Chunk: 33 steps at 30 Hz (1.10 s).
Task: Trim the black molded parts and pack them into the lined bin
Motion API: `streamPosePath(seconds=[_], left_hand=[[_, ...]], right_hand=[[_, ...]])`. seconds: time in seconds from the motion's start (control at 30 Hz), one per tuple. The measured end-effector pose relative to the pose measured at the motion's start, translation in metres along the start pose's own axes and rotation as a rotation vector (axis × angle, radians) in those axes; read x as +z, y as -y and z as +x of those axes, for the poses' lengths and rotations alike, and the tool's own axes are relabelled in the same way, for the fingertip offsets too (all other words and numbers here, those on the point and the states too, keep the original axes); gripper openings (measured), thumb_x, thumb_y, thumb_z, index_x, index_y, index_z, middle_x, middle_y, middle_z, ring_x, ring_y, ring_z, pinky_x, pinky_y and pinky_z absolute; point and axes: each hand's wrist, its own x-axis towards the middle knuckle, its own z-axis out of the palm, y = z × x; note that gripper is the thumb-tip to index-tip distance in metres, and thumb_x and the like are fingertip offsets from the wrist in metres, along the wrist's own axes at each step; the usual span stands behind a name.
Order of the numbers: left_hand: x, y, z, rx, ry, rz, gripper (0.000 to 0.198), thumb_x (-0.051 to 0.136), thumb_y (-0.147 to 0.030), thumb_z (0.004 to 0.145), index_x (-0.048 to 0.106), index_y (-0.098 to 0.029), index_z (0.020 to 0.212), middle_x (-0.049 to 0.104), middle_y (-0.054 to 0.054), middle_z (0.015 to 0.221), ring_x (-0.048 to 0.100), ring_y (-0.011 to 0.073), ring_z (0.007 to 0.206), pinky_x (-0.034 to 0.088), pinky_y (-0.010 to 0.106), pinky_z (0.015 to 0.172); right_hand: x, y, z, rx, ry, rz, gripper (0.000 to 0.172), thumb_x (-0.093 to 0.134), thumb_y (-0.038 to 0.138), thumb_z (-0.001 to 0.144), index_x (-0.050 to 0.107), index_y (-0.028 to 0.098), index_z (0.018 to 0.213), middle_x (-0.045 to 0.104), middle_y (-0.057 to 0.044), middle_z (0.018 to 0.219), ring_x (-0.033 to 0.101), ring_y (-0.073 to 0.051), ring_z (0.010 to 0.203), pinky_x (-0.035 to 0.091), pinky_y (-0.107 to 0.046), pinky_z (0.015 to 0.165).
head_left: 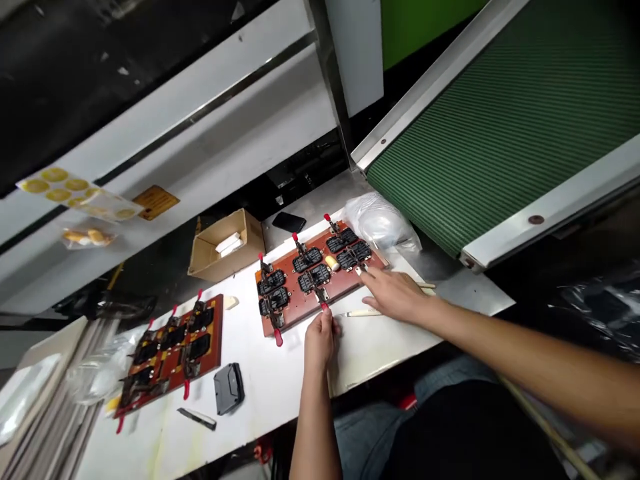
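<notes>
My left hand is closed around the red handle of a toggle clamp at the front middle of a reddish-brown fixture board. My right hand bends over another clamp at the board's front right, fingertips on its metal end; the palm hides that clamp's handle. Black ribbed plastic parts sit in pairs on the board. More red-handled clamps stand along its back edge. Between the parts lies a small yellowish cylinder. A thin light-handled tool rests on the table between my hands.
Left on the white table are a second fixture board, a dark grey case and a utility knife. Behind are a cardboard box, a phone and a plastic bag. A green conveyor belt slopes at right.
</notes>
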Motion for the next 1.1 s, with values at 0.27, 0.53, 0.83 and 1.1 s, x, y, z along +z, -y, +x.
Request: streamPosePath(seconds=[0.27,0.53,0.83,1.1], left_hand=[[-0.006,0.008,0.003,0.105,0.005,0.079,0.058,0.039,-0.066,0.1,0.058,-0.022,0.066,0.065,0.004,0.063,0.058,0.0195,0.061,0.039,0.03,0.066],[-0.008,0.02,0.008,0.141,-0.055,-0.005,0.047,0.048,-0.053,0.101,0.054,-0.025,0.063,0.06,0.002,0.057,0.055,0.023,0.062,0.03,0.031,0.067],[-0.009,0.028,0.0,0.2,-0.137,-0.084,0.045,0.051,-0.056,0.1,0.051,-0.024,0.069,0.056,0.0,0.062,0.05,0.0204,0.062,0.027,0.03,0.066],[-0.012,0.041,-0.028,0.262,-0.242,-0.428,0.041,0.052,-0.054,0.1,0.058,-0.022,0.076,0.055,-0.002,0.063,0.052,0.016,0.06,0.04,0.028,0.063]], right_hand=[[-0.018,0.023,0.039,0.028,0.231,-0.369,0.032,0.044,0.007,0.096,0.062,0.006,0.123,0.073,-0.027,0.109,0.074,-0.034,0.101,0.055,-0.042,0.085],[-0.086,0.033,0.064,-0.104,0.398,-0.621,0.024,0.062,0.032,0.096,0.064,0.018,0.116,0.076,-0.013,0.107,0.072,-0.028,0.098,0.048,-0.031,0.077],[-0.069,0.049,0.141,0.077,0.253,-0.631,0.029,0.057,0.042,0.101,0.069,0.022,0.119,0.075,-0.01,0.118,0.07,-0.026,0.108,0.049,-0.032,0.082],[-0.05,0.066,0.135,0.051,0.099,-0.599,0.022,0.051,0.02,0.1,0.072,0.015,0.106,0.076,-0.018,0.103,0.074,-0.032,0.096,0.05,-0.037,0.077]])
